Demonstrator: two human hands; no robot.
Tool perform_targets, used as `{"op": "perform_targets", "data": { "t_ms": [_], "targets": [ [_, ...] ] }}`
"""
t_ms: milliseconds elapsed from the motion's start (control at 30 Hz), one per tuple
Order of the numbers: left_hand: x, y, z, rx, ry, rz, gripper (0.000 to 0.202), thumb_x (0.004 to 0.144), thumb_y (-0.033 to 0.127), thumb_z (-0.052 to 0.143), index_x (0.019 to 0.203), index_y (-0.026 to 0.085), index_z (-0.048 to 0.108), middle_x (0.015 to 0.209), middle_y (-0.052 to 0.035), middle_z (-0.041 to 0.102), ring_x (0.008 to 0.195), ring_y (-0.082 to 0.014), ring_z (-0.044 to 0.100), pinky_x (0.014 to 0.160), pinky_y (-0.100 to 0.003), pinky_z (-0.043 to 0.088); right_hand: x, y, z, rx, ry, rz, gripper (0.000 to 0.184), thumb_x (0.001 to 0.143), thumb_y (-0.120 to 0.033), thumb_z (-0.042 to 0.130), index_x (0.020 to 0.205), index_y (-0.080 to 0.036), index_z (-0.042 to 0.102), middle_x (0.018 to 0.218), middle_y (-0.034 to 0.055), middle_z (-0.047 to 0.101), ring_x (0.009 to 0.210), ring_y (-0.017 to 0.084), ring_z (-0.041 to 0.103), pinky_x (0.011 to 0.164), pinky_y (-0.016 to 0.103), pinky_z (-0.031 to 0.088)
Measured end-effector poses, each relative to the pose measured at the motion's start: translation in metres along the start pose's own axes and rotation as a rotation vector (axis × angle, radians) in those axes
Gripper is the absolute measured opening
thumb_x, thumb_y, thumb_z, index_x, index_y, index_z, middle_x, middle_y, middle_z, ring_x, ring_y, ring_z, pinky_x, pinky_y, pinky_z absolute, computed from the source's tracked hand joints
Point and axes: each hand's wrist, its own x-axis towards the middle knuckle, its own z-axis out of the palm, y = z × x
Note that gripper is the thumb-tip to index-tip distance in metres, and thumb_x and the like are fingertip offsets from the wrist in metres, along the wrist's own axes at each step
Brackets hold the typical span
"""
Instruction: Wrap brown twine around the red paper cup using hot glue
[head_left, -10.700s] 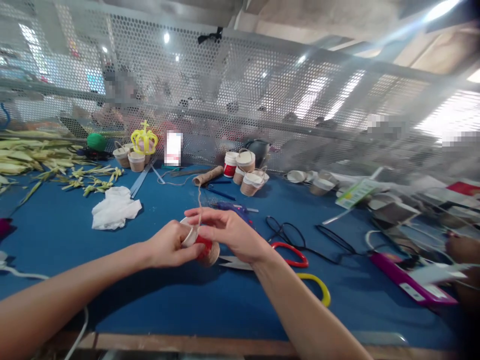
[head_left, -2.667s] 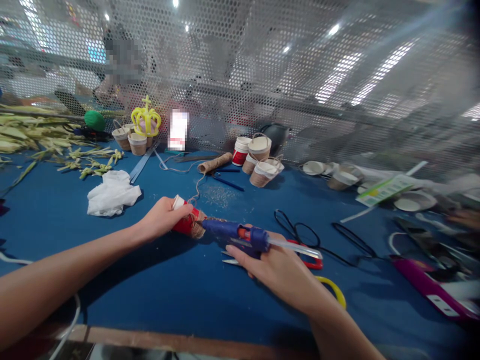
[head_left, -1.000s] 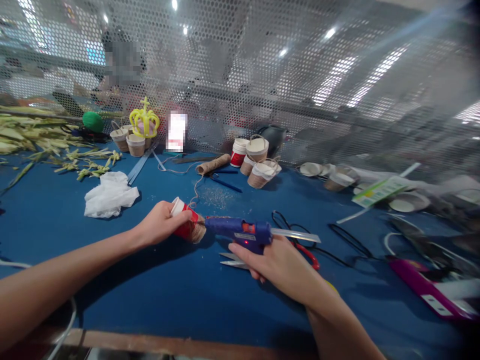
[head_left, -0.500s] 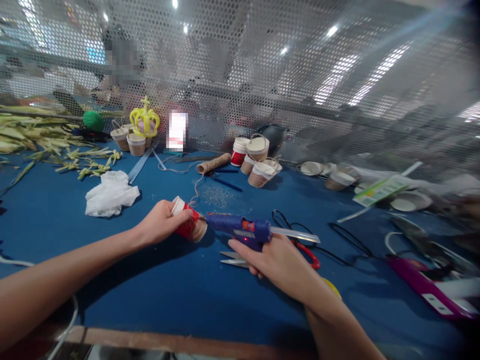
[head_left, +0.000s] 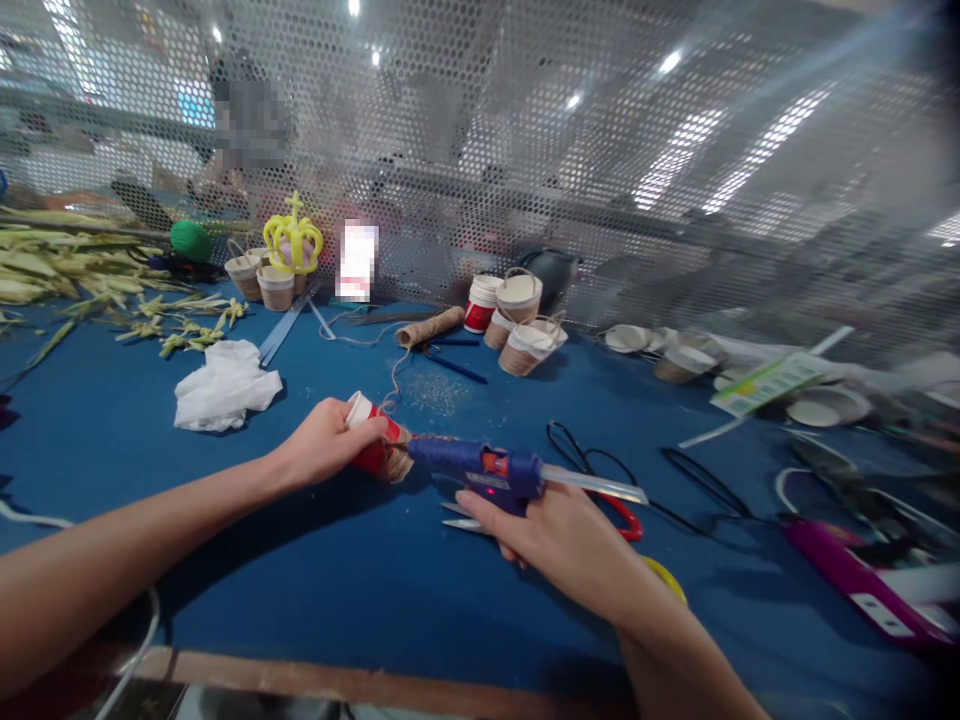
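Observation:
My left hand (head_left: pixel 330 440) is closed around a red and white paper cup (head_left: pixel 363 408), held tilted above the blue table. Twine (head_left: pixel 399 462) is wound round the cup's lower end, and a strand runs back to a twine roll (head_left: pixel 431 326). In my right hand (head_left: pixel 559 525) is a blue hot glue gun (head_left: pixel 472 460) with a small red light lit and a clear glue stick (head_left: pixel 600 484) out of its back. Its nozzle meets the cup by the wound twine. Below the gun lie red-handled scissors (head_left: pixel 469 524), partly hidden by my right hand.
Twine-wrapped cups (head_left: pixel 525 345) stand at the back, beside a perforated metal screen (head_left: pixel 450 130). A crumpled white cloth (head_left: pixel 226 385) and dried husks (head_left: pixel 60 265) lie leftward. To the right are a black cord (head_left: pixel 697 480) and a purple power strip (head_left: pixel 862 585).
The glue gun's nozzle has moved slightly left and down against the cup. The whole view has shifted a little; both hands keep their holds.

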Motion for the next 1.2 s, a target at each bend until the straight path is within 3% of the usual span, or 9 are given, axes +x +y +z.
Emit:
{"op": "perform_targets", "data": {
  "t_ms": [167,300,433,600,833,1000,1200],
  "targets": [
    [-0.001,0.003,0.0,-0.04,0.001,0.001,0.035,0.07,0.04,0.049,0.068,0.009,0.066,0.056,-0.0028,0.061,0.049,-0.0114,0.05,0.046,-0.021,0.037,-0.003,-0.002,0.0,0.024,-0.026,-0.02,0.03,0.076,-0.038,0.049,0.051,-0.021,0.045,0.038,-0.0043,0.048,0.039,0.011,0.051,0.048,0.023,0.042],
    [-0.002,0.001,0.0,-0.021,-0.025,0.037,0.036,0.072,0.04,0.048,0.07,0.009,0.066,0.056,-0.0027,0.059,0.05,-0.0112,0.048,0.046,-0.021,0.037,0.0,-0.002,-0.002,0.07,-0.039,0.047,0.026,0.074,-0.036,0.052,0.054,-0.02,0.049,0.039,-0.0034,0.051,0.04,0.011,0.052,0.045,0.022,0.042],
    [-0.003,-0.003,0.0,0.051,-0.027,0.111,0.036,0.073,0.041,0.048,0.06,0.01,0.06,0.051,0.0004,0.05,0.048,-0.009,0.04,0.045,-0.02,0.032,0.004,0.002,-0.005,0.18,-0.047,0.111,0.025,0.073,-0.039,0.052,0.059,-0.018,0.05,0.039,-0.0043,0.05,0.034,0.01,0.048,0.037,0.02,0.039],
    [-0.004,-0.003,0.0,0.135,-0.043,0.155,0.038,0.076,0.042,0.043,0.049,0.014,0.041,0.05,0.0042,0.032,0.047,-0.0068,0.026,0.043,-0.02,0.024,0.01,0.006,-0.007,0.253,-0.091,0.087,0.033,0.072,-0.042,0.053,0.051,-0.018,0.045,0.037,-0.003,0.05,0.033,0.009,0.045,0.038,0.02,0.04],
    [-0.007,0.002,-0.001,0.195,-0.053,0.177,0.038,0.076,0.04,0.042,0.048,0.017,0.03,0.049,0.0056,0.026,0.046,-0.0063,0.021,0.042,-0.02,0.02,0.015,0.009,-0.007,0.256,-0.106,0.059,0.038,0.074,-0.041,0.052,0.044,-0.018,0.043,0.038,-0.0016,0.05,0.034,0.008,0.046,0.04,0.02,0.041],
    [-0.004,-0.004,-0.001,0.148,-0.049,0.164,0.039,0.076,0.041,0.043,0.048,0.016,0.035,0.05,0.0047,0.029,0.046,-0.0066,0.024,0.042,-0.02,0.021,0.012,0.007,-0.008,0.27,-0.115,0.072,0.036,0.073,-0.041,0.052,0.046,-0.018,0.043,0.037,-0.0025,0.049,0.034,0.008,0.045,0.04,0.02,0.04],
    [-0.001,-0.005,-0.002,0.078,-0.037,0.106,0.037,0.075,0.041,0.046,0.059,0.01,0.057,0.05,0.0025,0.042,0.047,-0.0079,0.034,0.044,-0.02,0.027,0.006,0.002,-0.006,0.268,-0.095,0.116,0.028,0.071,-0.041,0.054,0.056,-0.018,0.049,0.038,-0.0044,0.049,0.034,0.009,0.045,0.037,0.02,0.039]
  ]
}}
